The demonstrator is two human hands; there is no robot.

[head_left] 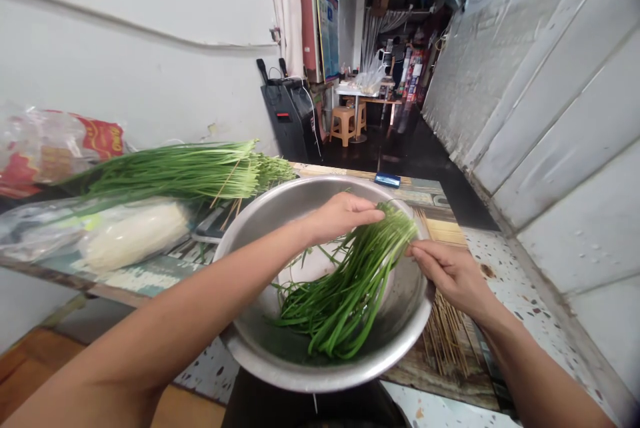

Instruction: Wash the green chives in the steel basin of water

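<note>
A loose bunch of garlic chives (345, 295) lies in a wide metal basin (320, 378), its pale stem ends raised at the right rim and its green leaves drooping inside. My left hand (347, 215) reaches over the basin, fingers closed around the far side of the stem ends. At the right rim, my right hand (445, 275) is pinched shut against the stem ends. What sits between its fingertips is too small to make out. Thin bamboo skewers (445, 338) lie beside the basin, under my right hand.
Left of the basin, more chives (175, 171) are piled, with skewers poking out, near a bagged pale block (137, 235) and plastic packaging (60, 148). A blue packet (387, 180) lies behind the basin. Farther back stand a black speaker (293, 118) and stools (343, 123).
</note>
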